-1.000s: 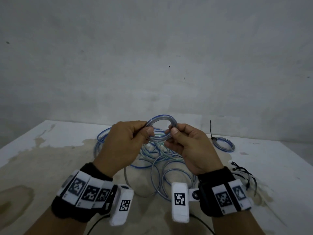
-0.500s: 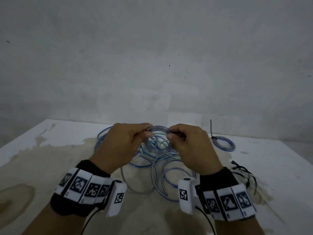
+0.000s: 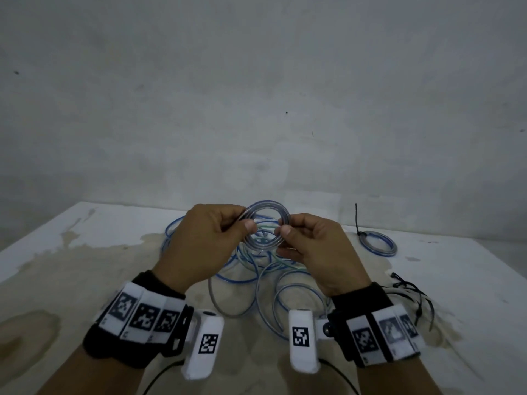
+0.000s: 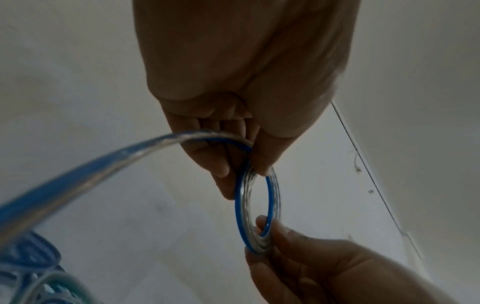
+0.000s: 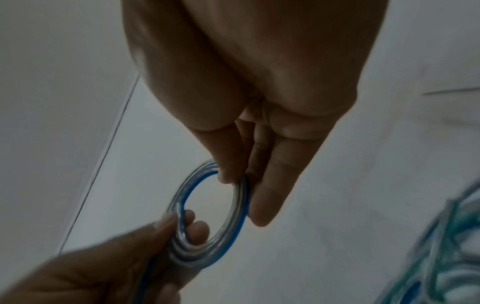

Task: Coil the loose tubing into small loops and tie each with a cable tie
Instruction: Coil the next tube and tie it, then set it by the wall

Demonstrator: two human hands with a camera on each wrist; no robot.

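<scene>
Pinching small tubing coil (image 3: 267,223), left hand (image 3: 209,240), right hand (image 3: 316,252)

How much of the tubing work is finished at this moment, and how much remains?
Done: one tied coil lies on the table. In hand: the left hand and right hand pinch a second coil, with no tie on it. Left: tying it, then the loose tubing below; spare ties lie at the right.

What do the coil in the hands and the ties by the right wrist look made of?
Coil: clear, glossy flexible plastic tubing with a blue stripe; the wall shows through and it bends into tight rings. Ties: thin black strips, probably nylon, matte; too small to be sure.
</scene>
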